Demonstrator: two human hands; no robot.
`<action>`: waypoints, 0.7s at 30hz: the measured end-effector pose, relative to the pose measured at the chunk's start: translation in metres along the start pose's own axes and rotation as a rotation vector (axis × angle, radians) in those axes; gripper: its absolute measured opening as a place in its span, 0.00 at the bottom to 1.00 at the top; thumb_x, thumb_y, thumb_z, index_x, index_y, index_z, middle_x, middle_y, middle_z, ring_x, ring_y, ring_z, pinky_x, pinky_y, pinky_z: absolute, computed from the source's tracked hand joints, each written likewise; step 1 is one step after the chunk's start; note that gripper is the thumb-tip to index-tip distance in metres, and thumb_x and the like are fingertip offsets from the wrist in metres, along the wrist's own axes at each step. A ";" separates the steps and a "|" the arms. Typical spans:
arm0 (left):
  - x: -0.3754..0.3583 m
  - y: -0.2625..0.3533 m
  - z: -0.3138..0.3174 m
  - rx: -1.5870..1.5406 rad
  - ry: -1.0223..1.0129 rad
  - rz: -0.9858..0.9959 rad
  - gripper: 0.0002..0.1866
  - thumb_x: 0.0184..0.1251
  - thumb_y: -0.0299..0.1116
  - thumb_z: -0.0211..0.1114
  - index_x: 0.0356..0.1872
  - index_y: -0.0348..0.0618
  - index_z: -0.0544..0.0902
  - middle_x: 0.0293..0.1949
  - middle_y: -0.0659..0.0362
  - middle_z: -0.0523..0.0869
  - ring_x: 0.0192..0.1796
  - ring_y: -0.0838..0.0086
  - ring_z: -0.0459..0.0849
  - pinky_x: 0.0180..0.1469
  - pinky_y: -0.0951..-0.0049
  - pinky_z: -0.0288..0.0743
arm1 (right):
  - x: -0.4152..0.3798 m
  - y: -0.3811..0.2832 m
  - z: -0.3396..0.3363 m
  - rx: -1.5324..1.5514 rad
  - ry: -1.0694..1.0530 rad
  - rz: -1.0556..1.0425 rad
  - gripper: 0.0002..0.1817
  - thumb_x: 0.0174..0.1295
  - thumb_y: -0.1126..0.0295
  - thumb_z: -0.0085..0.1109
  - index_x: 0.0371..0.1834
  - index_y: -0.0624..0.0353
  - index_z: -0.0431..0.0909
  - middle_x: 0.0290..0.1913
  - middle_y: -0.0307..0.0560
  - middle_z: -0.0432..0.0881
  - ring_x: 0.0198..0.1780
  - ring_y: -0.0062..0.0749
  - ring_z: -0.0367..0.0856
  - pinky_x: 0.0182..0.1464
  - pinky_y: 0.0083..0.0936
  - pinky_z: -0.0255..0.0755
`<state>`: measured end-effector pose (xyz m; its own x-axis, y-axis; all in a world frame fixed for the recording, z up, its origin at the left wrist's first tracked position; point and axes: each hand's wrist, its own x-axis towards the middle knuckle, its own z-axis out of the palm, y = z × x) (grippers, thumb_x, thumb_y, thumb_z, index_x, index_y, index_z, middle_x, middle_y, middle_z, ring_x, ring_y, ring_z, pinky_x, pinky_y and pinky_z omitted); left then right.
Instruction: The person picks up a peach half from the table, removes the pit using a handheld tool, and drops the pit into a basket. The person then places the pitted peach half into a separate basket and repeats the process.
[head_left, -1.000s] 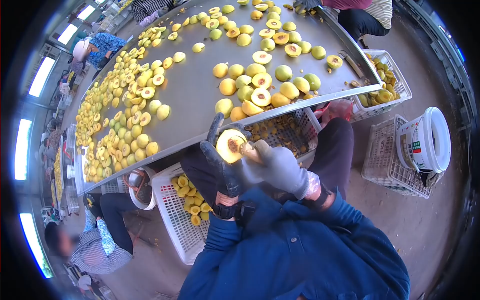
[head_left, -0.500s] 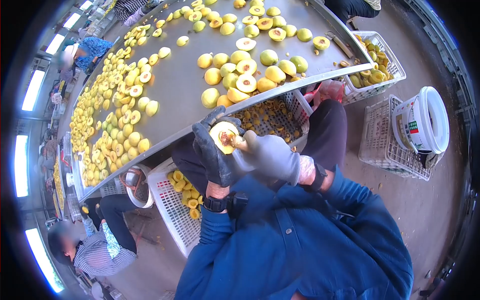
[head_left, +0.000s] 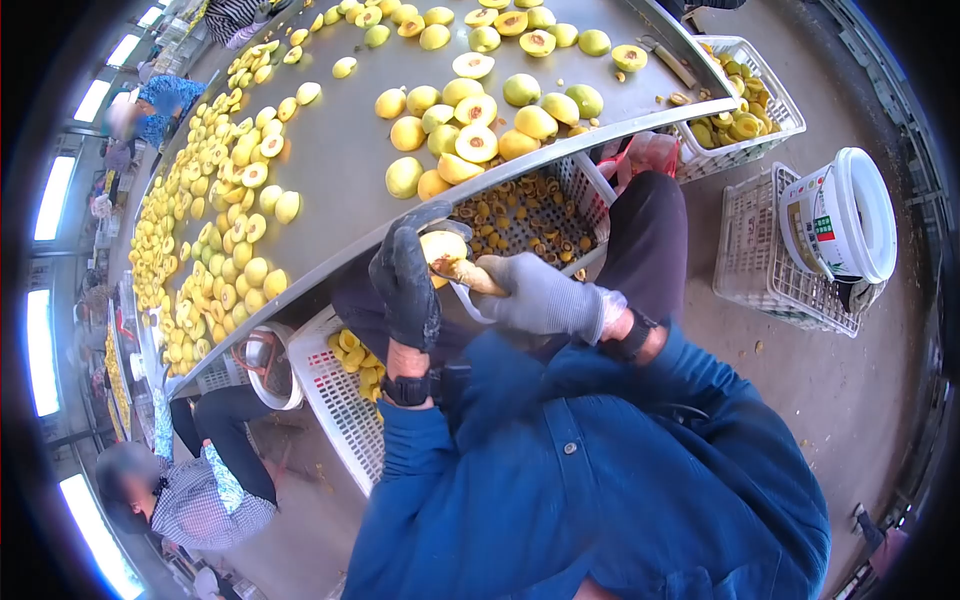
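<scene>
A halved yellow peach [head_left: 442,246] rests in the black-gloved fingers of my left hand [head_left: 406,285], its reddish pit hollow turned toward my right hand. In a grey glove, my right hand [head_left: 550,298] is wrapped round a tan wooden-handled tool [head_left: 476,275], whose far end meets the cut face of the peach; its working tip is hidden there. Both hands are over my lap, just in front of the metal table's edge [head_left: 345,262]. Beneath them at the table edge sits a crate of pits and scraps [head_left: 598,200].
Whole and halved peaches [head_left: 476,110] cover parts of the table, near a wooden-handled tool [head_left: 668,62]. A white crate of peach halves [head_left: 335,425] stands at my left, another crate [head_left: 790,115] at far right. A white bucket [head_left: 815,230] sits on a crate. Co-workers [head_left: 205,505] sit at left.
Both hands have shifted slightly left in view. The peach half has turned more edge-on, and more of the tool's wooden handle shows. The table and crates sit a little further left and up.
</scene>
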<state>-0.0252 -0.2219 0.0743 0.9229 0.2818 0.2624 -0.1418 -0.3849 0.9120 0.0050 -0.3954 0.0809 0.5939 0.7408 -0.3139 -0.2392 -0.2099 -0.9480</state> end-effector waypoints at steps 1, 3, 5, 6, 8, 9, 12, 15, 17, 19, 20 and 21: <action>0.002 -0.008 -0.005 0.098 -0.035 0.042 0.32 0.80 0.53 0.38 0.51 0.31 0.81 0.39 0.50 0.88 0.40 0.66 0.87 0.48 0.68 0.80 | 0.002 0.002 -0.004 0.115 -0.121 0.062 0.11 0.65 0.65 0.57 0.43 0.60 0.77 0.20 0.32 0.71 0.16 0.18 0.66 0.17 0.20 0.61; 0.005 -0.011 -0.007 0.099 -0.065 0.079 0.33 0.79 0.54 0.37 0.50 0.31 0.81 0.38 0.51 0.88 0.39 0.66 0.87 0.47 0.68 0.80 | 0.008 0.007 -0.011 0.341 -0.352 0.176 0.12 0.65 0.65 0.58 0.45 0.62 0.77 0.23 0.34 0.75 0.18 0.23 0.71 0.20 0.24 0.66; 0.010 -0.011 -0.004 0.063 -0.077 0.102 0.33 0.79 0.55 0.37 0.50 0.32 0.81 0.38 0.51 0.88 0.39 0.66 0.87 0.47 0.69 0.81 | 0.009 0.009 -0.013 0.316 -0.328 0.082 0.13 0.65 0.64 0.58 0.44 0.63 0.77 0.25 0.34 0.78 0.23 0.28 0.76 0.27 0.27 0.72; 0.013 -0.009 -0.002 0.056 -0.095 0.108 0.34 0.79 0.55 0.37 0.50 0.32 0.81 0.37 0.51 0.87 0.39 0.66 0.87 0.47 0.69 0.81 | 0.008 0.009 -0.010 0.254 -0.263 -0.029 0.13 0.65 0.63 0.58 0.43 0.63 0.78 0.24 0.34 0.77 0.24 0.26 0.76 0.28 0.26 0.71; 0.017 -0.005 0.004 0.014 -0.131 0.107 0.34 0.79 0.56 0.37 0.49 0.32 0.81 0.36 0.51 0.87 0.39 0.66 0.87 0.47 0.69 0.81 | 0.014 0.024 -0.009 0.017 -0.084 -0.130 0.13 0.65 0.62 0.58 0.38 0.62 0.79 0.22 0.35 0.77 0.27 0.23 0.76 0.31 0.25 0.72; 0.018 -0.006 0.009 -0.052 -0.151 0.081 0.34 0.79 0.56 0.37 0.49 0.32 0.81 0.36 0.51 0.87 0.39 0.66 0.87 0.47 0.69 0.81 | 0.020 0.031 -0.010 -0.037 -0.036 -0.193 0.13 0.65 0.61 0.58 0.37 0.62 0.80 0.22 0.35 0.77 0.26 0.22 0.75 0.30 0.25 0.70; 0.017 -0.011 0.027 -0.601 -0.215 -0.083 0.36 0.78 0.60 0.37 0.48 0.34 0.81 0.33 0.53 0.86 0.36 0.67 0.86 0.46 0.70 0.81 | 0.017 0.029 -0.016 0.253 -0.264 0.001 0.09 0.64 0.64 0.59 0.32 0.59 0.79 0.20 0.31 0.73 0.20 0.15 0.70 0.22 0.19 0.63; 0.019 -0.027 0.038 -0.821 -0.192 -0.191 0.38 0.76 0.65 0.36 0.48 0.37 0.80 0.34 0.55 0.85 0.38 0.67 0.85 0.45 0.70 0.82 | 0.019 0.033 -0.017 0.596 -0.389 0.058 0.11 0.62 0.63 0.60 0.26 0.56 0.77 0.14 0.29 0.66 0.14 0.13 0.62 0.15 0.15 0.53; 0.023 -0.031 0.047 -0.687 -0.051 -0.226 0.37 0.76 0.65 0.35 0.51 0.38 0.78 0.40 0.53 0.85 0.42 0.66 0.85 0.47 0.68 0.82 | 0.030 0.051 -0.011 0.762 -0.370 0.018 0.11 0.61 0.63 0.61 0.25 0.56 0.76 0.14 0.28 0.64 0.13 0.10 0.60 0.14 0.14 0.50; 0.031 -0.031 0.052 -0.685 0.057 -0.266 0.37 0.77 0.64 0.34 0.53 0.38 0.77 0.44 0.52 0.85 0.44 0.65 0.84 0.50 0.66 0.81 | 0.044 0.064 -0.021 0.418 -0.253 -0.127 0.10 0.61 0.65 0.61 0.32 0.62 0.79 0.19 0.34 0.74 0.20 0.20 0.73 0.24 0.22 0.66; 0.032 -0.031 0.052 -0.747 0.101 -0.303 0.37 0.77 0.64 0.34 0.54 0.38 0.77 0.45 0.52 0.84 0.45 0.65 0.84 0.51 0.66 0.81 | 0.044 0.066 -0.023 0.191 -0.137 -0.269 0.10 0.61 0.66 0.61 0.35 0.63 0.80 0.23 0.35 0.77 0.25 0.21 0.76 0.30 0.23 0.70; 0.033 -0.031 0.051 -0.809 0.146 -0.339 0.37 0.77 0.64 0.34 0.55 0.39 0.76 0.46 0.51 0.84 0.46 0.65 0.84 0.52 0.65 0.81 | 0.046 0.068 -0.026 -0.040 -0.021 -0.407 0.10 0.61 0.67 0.61 0.38 0.64 0.81 0.27 0.35 0.80 0.30 0.22 0.79 0.36 0.24 0.74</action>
<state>0.0281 -0.2453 0.0385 0.9140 0.3987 -0.0748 -0.1301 0.4628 0.8769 0.0356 -0.3919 0.0003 0.6181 0.7812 0.0878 0.0420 0.0787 -0.9960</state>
